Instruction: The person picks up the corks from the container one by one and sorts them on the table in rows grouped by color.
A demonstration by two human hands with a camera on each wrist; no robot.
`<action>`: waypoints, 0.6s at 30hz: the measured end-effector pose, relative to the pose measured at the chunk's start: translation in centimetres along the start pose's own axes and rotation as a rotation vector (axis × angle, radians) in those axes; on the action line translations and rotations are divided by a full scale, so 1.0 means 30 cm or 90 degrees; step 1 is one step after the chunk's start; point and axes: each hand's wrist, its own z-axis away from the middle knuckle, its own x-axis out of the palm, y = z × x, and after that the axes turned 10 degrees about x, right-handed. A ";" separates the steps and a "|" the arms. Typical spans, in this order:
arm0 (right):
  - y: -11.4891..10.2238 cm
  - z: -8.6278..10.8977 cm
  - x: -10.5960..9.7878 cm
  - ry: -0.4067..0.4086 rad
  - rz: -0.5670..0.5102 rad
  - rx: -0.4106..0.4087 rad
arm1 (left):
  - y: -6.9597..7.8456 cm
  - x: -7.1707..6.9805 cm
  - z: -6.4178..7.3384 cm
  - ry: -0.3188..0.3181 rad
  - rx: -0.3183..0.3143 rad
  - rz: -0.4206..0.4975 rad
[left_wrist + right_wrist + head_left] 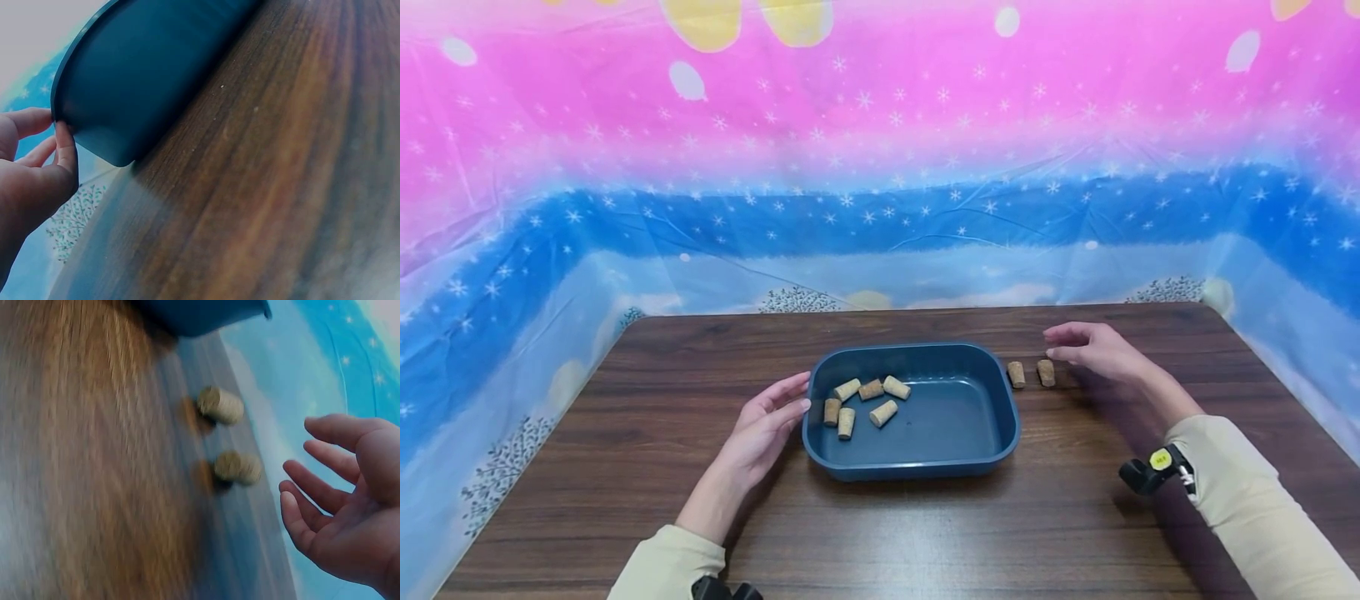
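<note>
At right cuff (1221, 454), yellow label (1161, 459) illegible; left hand (763, 429) pinches tray (951, 421), right hand (1099, 350) relaxed.

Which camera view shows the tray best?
The head view: the tray appears uncropped, its inside and six corks visible. Left wrist shows only part of its outside and rim; right wrist, a cropped outer end.

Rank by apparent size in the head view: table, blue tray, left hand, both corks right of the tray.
1. Table
2. Blue tray
3. Left hand
4. Left cork, right cork: too alike to rank
</note>
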 end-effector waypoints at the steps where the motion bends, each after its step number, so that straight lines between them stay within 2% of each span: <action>1: -0.010 0.000 0.002 -0.001 -0.004 -0.002 | 0.000 0.001 0.000 0.002 -0.001 0.001; 7: -0.087 0.010 0.029 -0.008 -0.032 -0.017 | -0.001 0.005 -0.003 0.010 -0.007 0.005; 18: -0.246 0.056 0.110 0.017 -0.013 -0.062 | 0.003 0.003 0.000 0.005 -0.005 0.004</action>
